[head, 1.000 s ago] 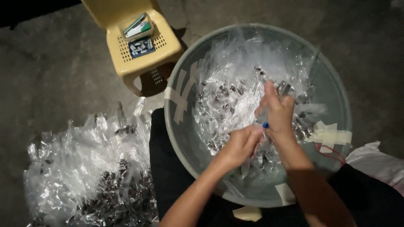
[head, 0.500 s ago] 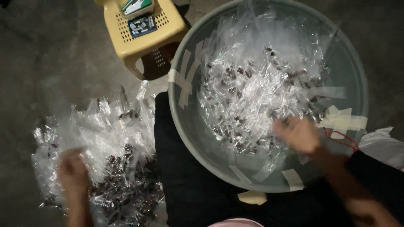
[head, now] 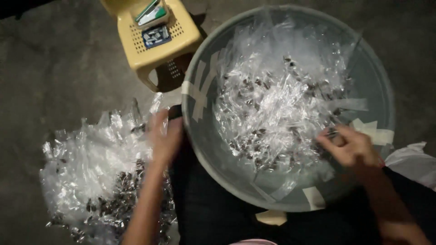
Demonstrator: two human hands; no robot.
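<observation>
Inside the round grey basin [head: 383, 90], right hand [head: 352, 147] fingers pinch crinkly clear wrappers [head: 281, 109]; blurred left hand [head: 164, 136], grip unclear.

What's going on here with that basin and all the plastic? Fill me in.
A person sits over a large grey basin patched with tape and full of small clear plastic packets with dark contents. The right hand is inside the basin, fingers pinched on a packet near the rim. The left hand, blurred, is between the basin and a heap of similar packets on the floor. A yellow plastic stool stands behind, with small items on top.
</observation>
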